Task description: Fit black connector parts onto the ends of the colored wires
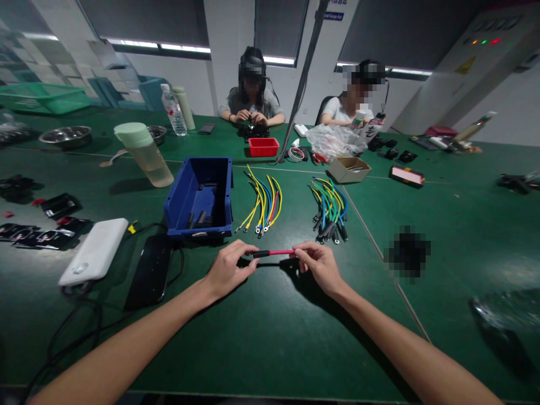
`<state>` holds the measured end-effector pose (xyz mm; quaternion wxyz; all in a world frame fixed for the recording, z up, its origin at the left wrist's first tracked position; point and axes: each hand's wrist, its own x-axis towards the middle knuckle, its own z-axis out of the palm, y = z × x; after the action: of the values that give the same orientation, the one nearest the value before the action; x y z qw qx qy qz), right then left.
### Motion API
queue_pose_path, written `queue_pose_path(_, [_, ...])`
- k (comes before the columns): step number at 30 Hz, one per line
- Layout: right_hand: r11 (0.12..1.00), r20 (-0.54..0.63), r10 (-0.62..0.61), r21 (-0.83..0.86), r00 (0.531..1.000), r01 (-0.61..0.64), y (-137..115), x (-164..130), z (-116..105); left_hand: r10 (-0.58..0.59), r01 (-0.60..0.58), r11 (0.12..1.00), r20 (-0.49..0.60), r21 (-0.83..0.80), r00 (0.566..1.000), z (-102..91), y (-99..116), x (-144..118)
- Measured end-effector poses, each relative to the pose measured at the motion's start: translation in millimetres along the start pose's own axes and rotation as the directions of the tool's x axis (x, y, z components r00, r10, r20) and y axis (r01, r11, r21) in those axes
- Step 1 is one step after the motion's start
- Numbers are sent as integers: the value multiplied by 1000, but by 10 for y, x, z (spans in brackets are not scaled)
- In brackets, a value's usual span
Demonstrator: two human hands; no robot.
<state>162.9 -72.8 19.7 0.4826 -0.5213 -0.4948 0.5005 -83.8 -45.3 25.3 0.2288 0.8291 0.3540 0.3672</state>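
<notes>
A short red wire (280,252) with a black sleeve (261,254) at its left end is stretched level between my hands, just above the green table. My left hand (231,269) pinches the sleeved end between thumb and fingers. At the other end, my right hand (318,265) grips the red part, its tip hidden by the fingers. Beyond my hands lies a loose bundle of yellow, blue and red wires (265,202) with ring terminals. Right of it rests a second bundle of green, blue and yellow wires (329,205), several ending in black sleeves.
A blue bin (169,216) holding black sleeves stands left of the bundles. Nearby are a black phone (149,273), a white power bank (95,250) with cables, and a bottle (145,157). A small carton (350,170) sits back right. Two people work across the table.
</notes>
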Motion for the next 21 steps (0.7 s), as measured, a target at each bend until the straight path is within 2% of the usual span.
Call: queue_pose_path(21, [1000, -9, 7, -9, 1000, -7, 27, 1, 18, 58, -58, 997, -16, -42, 998, -3, -30, 3])
